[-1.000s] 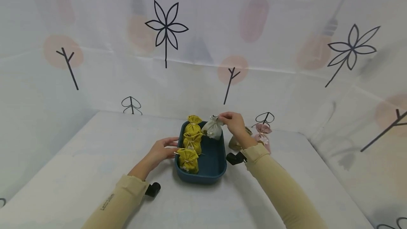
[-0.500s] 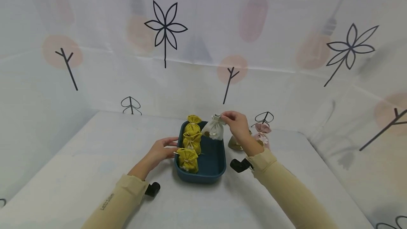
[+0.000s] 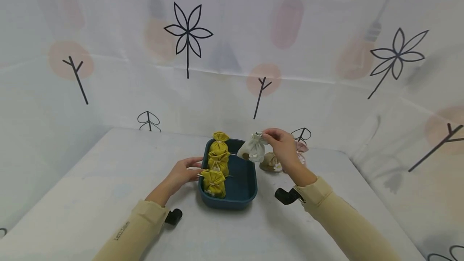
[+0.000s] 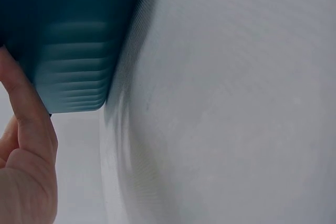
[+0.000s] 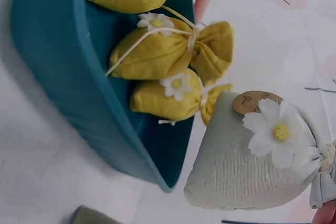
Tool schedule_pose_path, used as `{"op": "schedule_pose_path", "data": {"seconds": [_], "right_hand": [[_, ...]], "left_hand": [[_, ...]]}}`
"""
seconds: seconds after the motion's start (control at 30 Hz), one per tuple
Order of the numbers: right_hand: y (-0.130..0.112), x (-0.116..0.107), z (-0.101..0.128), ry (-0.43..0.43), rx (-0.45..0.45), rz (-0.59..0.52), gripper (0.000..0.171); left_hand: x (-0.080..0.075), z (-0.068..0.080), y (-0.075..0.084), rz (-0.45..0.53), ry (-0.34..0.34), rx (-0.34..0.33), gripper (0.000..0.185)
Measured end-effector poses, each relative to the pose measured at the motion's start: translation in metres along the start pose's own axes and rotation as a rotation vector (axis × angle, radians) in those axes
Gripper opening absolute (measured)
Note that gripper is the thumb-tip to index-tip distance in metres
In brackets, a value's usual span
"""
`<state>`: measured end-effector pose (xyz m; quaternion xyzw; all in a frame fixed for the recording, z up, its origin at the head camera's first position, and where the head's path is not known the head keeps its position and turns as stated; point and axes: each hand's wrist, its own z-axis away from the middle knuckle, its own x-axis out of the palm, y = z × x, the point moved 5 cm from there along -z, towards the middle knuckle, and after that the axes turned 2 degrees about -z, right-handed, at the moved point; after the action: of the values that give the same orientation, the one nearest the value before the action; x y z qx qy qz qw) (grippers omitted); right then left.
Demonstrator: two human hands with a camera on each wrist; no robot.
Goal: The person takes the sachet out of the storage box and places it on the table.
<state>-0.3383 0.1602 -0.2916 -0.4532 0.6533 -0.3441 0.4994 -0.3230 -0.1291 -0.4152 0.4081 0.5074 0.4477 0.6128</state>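
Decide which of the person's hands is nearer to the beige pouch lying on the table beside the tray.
Right. The right hand hangs just beside the beige pouch, pinching a grey pouch. The left hand rests against the far side of the teal tray.

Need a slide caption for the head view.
Right hand pinches a grey pouch above the teal tray; left hand steadies it.
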Motion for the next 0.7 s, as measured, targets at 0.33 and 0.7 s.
{"op": "schedule_pose_path", "data": {"seconds": [0.33,0.7], "right_hand": [[0.009,-0.024,0.014,0.057,-0.044,0.076,0.022],[0.036,-0.043,0.028,0.125,-0.036,0.117,0.02]], "left_hand": [[0.0,0.0,0.0,0.015,-0.001,0.004,0.047],[0.001,-0.002,-0.004,0.004,0.006,-0.009,0.047]]}}
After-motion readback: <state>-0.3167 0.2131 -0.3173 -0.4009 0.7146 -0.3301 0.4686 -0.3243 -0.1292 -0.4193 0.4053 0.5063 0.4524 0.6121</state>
